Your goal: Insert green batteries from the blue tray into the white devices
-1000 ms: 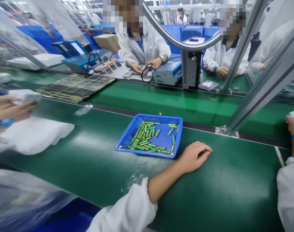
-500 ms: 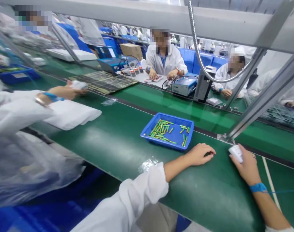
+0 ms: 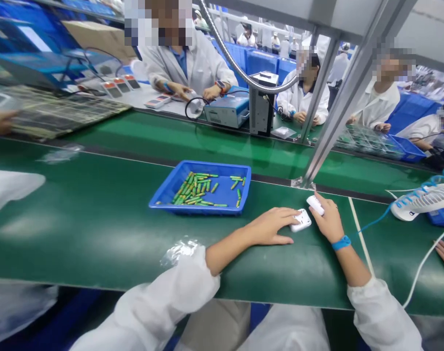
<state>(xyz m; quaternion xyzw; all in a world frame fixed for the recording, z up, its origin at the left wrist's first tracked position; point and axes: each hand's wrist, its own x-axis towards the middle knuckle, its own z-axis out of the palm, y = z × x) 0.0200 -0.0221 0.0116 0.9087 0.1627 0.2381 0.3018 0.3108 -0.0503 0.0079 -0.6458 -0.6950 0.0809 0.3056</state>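
Nearby, green batteries (image 3: 197, 188) in a blue tray (image 3: 203, 210); left hand (image 3: 272, 226) loose on one white unit (image 3: 302, 222), right hand (image 3: 327, 220) around another unit (image 3: 315, 205).

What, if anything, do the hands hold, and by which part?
The right hand holds a narrow white piece along its palm side. The left hand touches the left edge of a squarish white piece, thumb apart.

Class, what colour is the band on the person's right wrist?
The wristband is blue, shown in the head view.
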